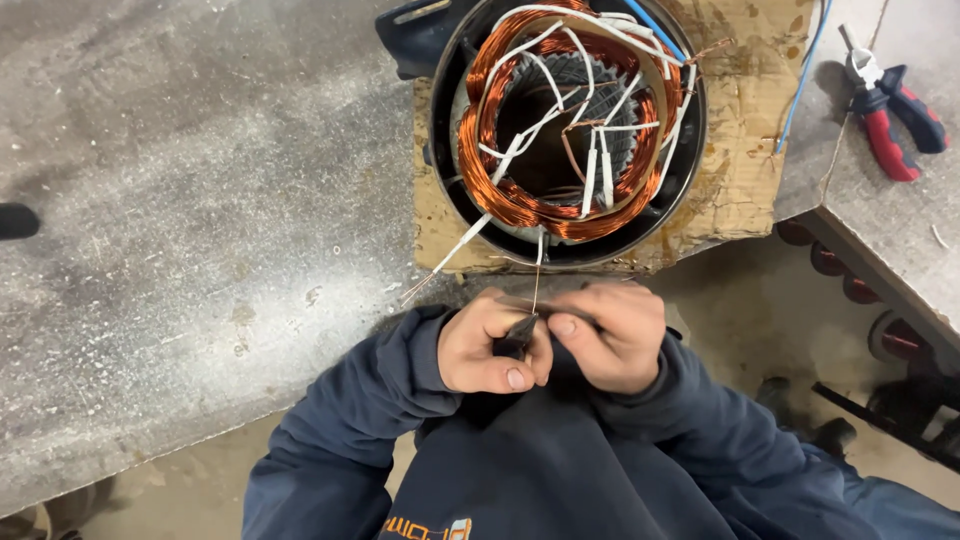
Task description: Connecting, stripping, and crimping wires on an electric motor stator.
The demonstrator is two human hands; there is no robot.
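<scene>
A round motor stator [568, 130] with copper windings and white-sleeved leads sits on a piece of cardboard [745, 150] at the bench edge. One thin copper lead [537, 275] hangs from its front rim down to my hands. My left hand [487, 345] is closed around a small dark tool [515, 337] whose tip meets that wire. My right hand [612, 335] is curled beside it, thumb and fingers pinching the wire's lower end. Both hands touch each other just below the bench edge.
Red-and-blue handled pliers [895, 115] lie on a second bench at the right. A blue wire [800, 85] runs across the cardboard's right side. The grey metal bench [200, 200] stretches left. Copper wire spools [895, 335] stand under the right bench.
</scene>
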